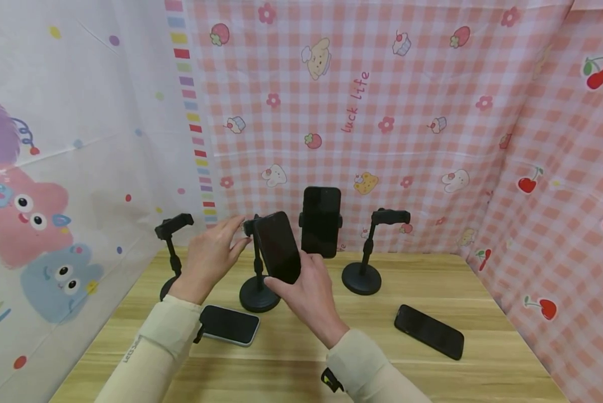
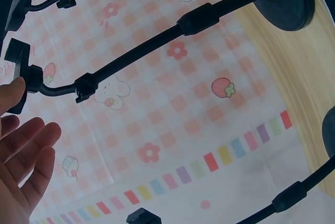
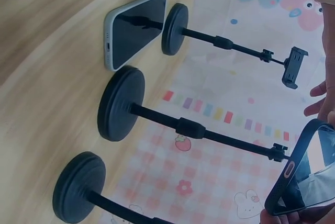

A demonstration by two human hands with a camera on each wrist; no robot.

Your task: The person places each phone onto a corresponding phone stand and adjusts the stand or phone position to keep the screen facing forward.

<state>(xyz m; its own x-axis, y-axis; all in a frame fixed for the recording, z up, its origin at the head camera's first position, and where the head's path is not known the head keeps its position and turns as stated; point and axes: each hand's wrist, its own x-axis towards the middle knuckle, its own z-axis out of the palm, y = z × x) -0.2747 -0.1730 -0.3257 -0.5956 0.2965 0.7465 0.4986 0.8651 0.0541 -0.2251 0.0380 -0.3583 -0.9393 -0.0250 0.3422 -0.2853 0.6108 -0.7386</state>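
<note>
The right hand grips a black phone just left of frame centre, beside the stand clamp. The left hand, fingers relaxed, touches that clamp. Best to steady the clamp and slide the phone in squarely.

Two bare hands, no gloves, rings or watch visible. Left hand comes out of a long cream/beige sleeve, snug knit-like fabric, cuff ending right at the wrist. Small dark lettering runs along the left sleeve's forearm, below the cuff; too small to read. A black clip or strap piece sticks out just beside the left cuff. Right hand has a matching cream sleeve, cuff at the wrist. Black strap with a small yellow mark sits on the right forearm, just behind the cuff.
</note>
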